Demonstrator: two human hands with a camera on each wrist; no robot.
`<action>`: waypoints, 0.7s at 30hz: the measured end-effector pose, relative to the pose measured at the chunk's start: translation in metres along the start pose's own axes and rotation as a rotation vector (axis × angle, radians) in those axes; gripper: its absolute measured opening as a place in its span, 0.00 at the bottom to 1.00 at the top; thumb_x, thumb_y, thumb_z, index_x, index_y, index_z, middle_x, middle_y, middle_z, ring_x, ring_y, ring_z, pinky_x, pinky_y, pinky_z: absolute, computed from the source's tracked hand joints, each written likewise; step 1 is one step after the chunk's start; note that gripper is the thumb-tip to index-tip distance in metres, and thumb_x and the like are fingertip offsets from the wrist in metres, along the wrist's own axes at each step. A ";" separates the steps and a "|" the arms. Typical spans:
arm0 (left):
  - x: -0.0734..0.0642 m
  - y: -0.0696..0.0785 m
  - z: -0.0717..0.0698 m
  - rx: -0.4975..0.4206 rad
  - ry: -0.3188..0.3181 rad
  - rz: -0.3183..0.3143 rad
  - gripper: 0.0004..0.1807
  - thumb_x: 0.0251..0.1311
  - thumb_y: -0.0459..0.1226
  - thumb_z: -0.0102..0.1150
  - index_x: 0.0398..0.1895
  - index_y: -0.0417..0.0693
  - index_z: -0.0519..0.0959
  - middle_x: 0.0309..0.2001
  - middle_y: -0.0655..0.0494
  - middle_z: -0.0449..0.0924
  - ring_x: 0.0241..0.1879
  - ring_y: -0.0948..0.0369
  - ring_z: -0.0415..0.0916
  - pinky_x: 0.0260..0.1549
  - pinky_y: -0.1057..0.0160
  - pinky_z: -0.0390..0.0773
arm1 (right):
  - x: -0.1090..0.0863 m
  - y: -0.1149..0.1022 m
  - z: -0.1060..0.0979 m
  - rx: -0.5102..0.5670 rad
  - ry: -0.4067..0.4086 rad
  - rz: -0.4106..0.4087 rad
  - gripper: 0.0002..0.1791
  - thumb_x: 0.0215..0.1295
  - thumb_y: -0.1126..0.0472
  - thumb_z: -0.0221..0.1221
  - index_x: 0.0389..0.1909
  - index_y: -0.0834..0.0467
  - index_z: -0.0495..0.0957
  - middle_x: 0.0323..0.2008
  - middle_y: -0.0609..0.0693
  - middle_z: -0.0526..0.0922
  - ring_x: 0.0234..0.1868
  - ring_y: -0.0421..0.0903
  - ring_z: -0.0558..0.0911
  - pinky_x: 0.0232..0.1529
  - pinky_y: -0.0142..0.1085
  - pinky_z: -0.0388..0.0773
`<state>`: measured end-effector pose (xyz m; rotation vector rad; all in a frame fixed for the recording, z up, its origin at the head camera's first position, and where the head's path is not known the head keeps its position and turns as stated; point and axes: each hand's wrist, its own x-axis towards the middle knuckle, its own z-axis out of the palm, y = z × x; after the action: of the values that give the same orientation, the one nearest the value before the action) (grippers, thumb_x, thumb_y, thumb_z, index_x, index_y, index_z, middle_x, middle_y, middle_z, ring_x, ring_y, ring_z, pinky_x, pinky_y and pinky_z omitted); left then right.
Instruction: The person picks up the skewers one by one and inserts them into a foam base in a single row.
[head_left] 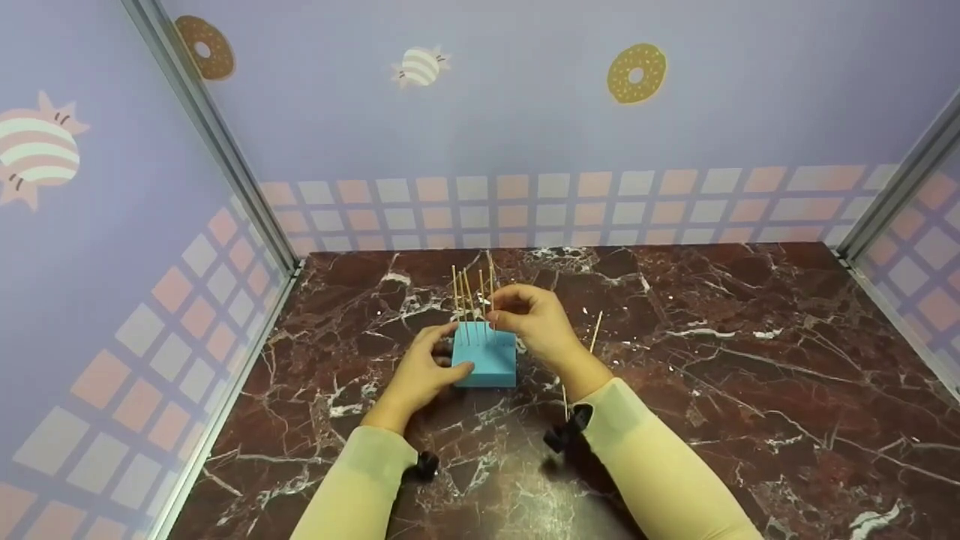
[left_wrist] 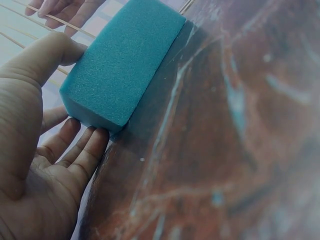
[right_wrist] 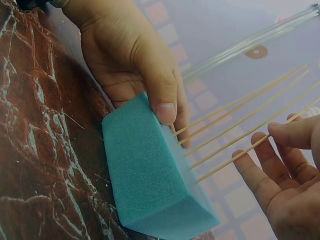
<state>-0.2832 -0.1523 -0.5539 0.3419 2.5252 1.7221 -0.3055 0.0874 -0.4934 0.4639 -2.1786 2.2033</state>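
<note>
A light-blue foam block (head_left: pixel 486 367) lies on the table, with several thin wooden skewers (head_left: pixel 466 300) standing in a row in its top. My left hand (head_left: pixel 424 367) grips the block's left side; in the left wrist view the thumb lies over the upper edge of the block (left_wrist: pixel 125 60) and the fingertips are at its end. At the right end of the row, my right hand (head_left: pixel 536 319) pinches a skewer (right_wrist: pixel 215 171) between thumb and fingers. In the right wrist view that skewer's lower end meets the foam, beside the others.
A loose skewer (head_left: pixel 597 330) lies on the dark red marbled table (head_left: pixel 712 420) right of my right hand, partly behind the wrist. Another thin stick (head_left: pixel 565 401) shows by the right cuff. Patterned panels (head_left: pixel 517 112) enclose the back and sides.
</note>
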 end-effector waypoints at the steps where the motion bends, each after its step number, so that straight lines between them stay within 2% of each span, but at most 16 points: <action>1: 0.000 0.000 0.000 0.001 0.000 -0.001 0.45 0.67 0.38 0.81 0.85 0.43 0.71 0.77 0.42 0.72 0.61 0.47 0.85 0.61 0.51 0.89 | 0.000 0.000 0.000 0.004 0.000 -0.001 0.14 0.66 0.76 0.73 0.52 0.70 0.88 0.42 0.53 0.93 0.42 0.41 0.91 0.46 0.35 0.92; 9: 0.000 0.002 0.000 0.012 -0.011 -0.013 0.44 0.68 0.38 0.81 0.85 0.44 0.71 0.77 0.42 0.71 0.62 0.48 0.83 0.60 0.52 0.87 | -0.001 0.000 -0.001 -0.030 -0.004 0.011 0.13 0.68 0.74 0.73 0.52 0.66 0.89 0.41 0.50 0.91 0.42 0.42 0.90 0.46 0.34 0.91; 21: 0.000 0.002 0.001 -0.009 0.002 -0.003 0.44 0.66 0.36 0.81 0.84 0.42 0.73 0.76 0.39 0.72 0.63 0.46 0.84 0.62 0.45 0.88 | -0.001 0.001 -0.003 -0.018 -0.051 0.000 0.12 0.70 0.76 0.69 0.52 0.70 0.87 0.41 0.45 0.90 0.43 0.42 0.91 0.50 0.36 0.93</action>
<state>-0.2829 -0.1509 -0.5522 0.3357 2.5176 1.7328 -0.3055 0.0901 -0.4940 0.5261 -2.2213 2.1937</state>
